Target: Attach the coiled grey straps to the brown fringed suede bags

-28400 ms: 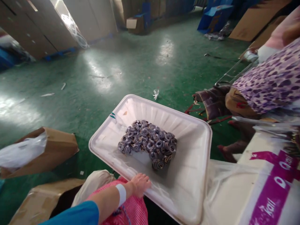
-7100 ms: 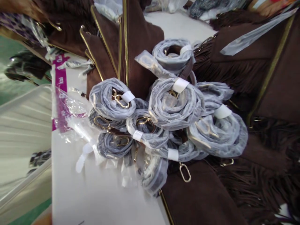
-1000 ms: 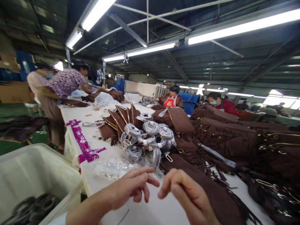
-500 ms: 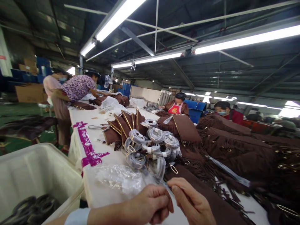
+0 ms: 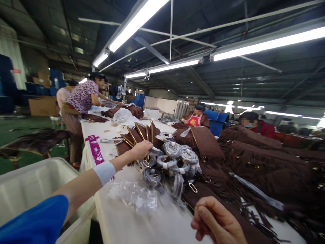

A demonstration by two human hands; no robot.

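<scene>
My left hand (image 5: 142,149) reaches out over the table, its fingers closed on a grey coiled strap (image 5: 156,151) in clear wrap at the left of a pile. More wrapped coiled straps (image 5: 172,149) are heaped around it, several with small white bands. Behind my left hand stand brown pouches with gold zips (image 5: 142,130). Low in front, my right hand (image 5: 215,218) hovers near the table edge, fingers curled in and thumb against them, with nothing visible in it. A brown fringed piece (image 5: 203,193) with a gold oval ring lies beyond it.
Crumpled clear plastic (image 5: 134,196) lies on the white table (image 5: 122,223). A white bin (image 5: 45,184) stands at the left. Large stacks of brown fringed pieces (image 5: 266,162) fill the right side. Several co-workers are around the table, one in a purple patterned top (image 5: 83,95).
My left hand has left my right hand and moved forward and left to the strap pile, taking hold of a coil. My right hand has moved slightly right and down.
</scene>
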